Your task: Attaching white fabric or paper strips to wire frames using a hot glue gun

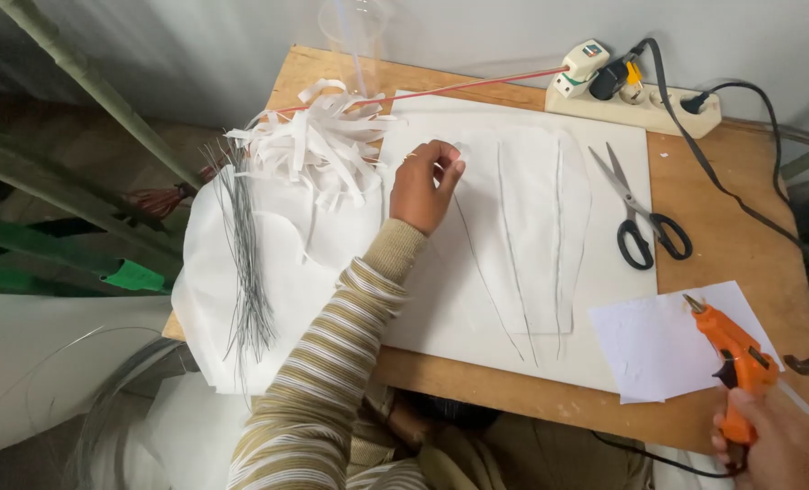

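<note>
So here's where we're at: our left hand (425, 186) is up on the big white sheet of paper or fabric (477, 308), fingertips pinched together on the top end of a thin grey wire (486, 272) that runs down the sheet toward us. A couple more wires (557, 245) lie alongside it on a petal-shaped white cutout (536, 181). Our right hand (772, 445) is off at the bottom right corner, fingers wrapped tight round the handle of an orange hot glue gun (731, 349), nozzle tilted up over a small white scrap of paper (649, 345) and well apart from the wires.

Looks to us like the wire-placing stage, glue parked. The gun would need to travel across to the pinched wire while the left keeps it pressed flat.

Around it: black-handled scissors (645, 222) on the right of the sheet, a bundle of loose grey wires (245, 263) and a heap of white paper strips (318, 141) to the left, a cream power strip (636, 95) at the back. All on a plywood table (740, 236) against a pale wall, with green poles (87, 77) leaning at left.
</note>
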